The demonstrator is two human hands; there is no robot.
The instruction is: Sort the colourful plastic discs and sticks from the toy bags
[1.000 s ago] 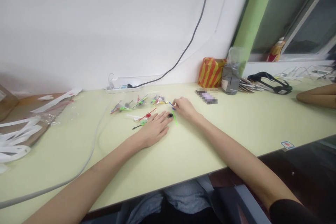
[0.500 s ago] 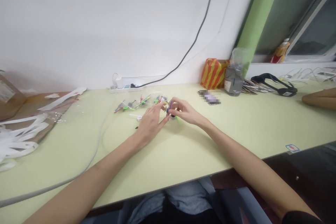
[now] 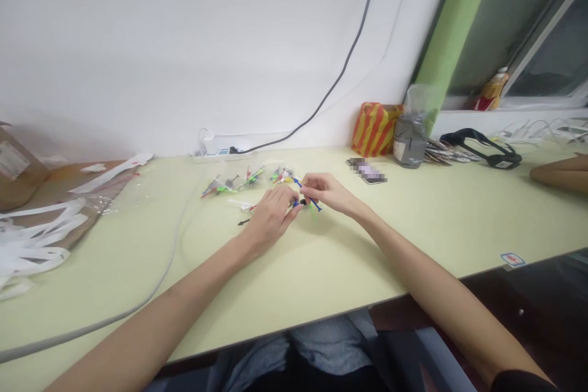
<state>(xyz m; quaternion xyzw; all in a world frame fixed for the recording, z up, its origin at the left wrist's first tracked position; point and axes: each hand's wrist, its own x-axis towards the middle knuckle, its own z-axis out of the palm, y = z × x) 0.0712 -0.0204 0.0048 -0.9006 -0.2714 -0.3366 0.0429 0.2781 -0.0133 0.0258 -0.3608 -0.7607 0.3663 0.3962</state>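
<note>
My right hand (image 3: 329, 193) pinches a thin blue plastic stick with an arrow-like tip (image 3: 315, 203), held slanting over the table. My left hand (image 3: 270, 218) is closed at the fingertips on a small blue piece (image 3: 296, 203), mostly hidden by the fingers. Between the hands, a small black part (image 3: 303, 201) and a thin green piece (image 3: 313, 213) show; what they belong to is hidden. Beside my left wrist lies a black arrow-shaped piece (image 3: 243, 222), with a white piece (image 3: 239, 203) behind it. Clear bags of colourful plastic parts (image 3: 252, 176) lie just beyond my hands.
A power strip (image 3: 218, 154) with a black cable (image 3: 342, 67) stands by the wall. At the back right are a phone (image 3: 367, 171), a striped bag (image 3: 373, 128), a grey container (image 3: 408, 141) and a black strap (image 3: 478, 141). Another person's arm (image 3: 558, 172) rests at right. A grey cable (image 3: 158, 282) crosses the left side.
The blue stick, earlier upright between both hands, now slants in my right fingers, apart from the left hand. My left fingers have curled in more.
</note>
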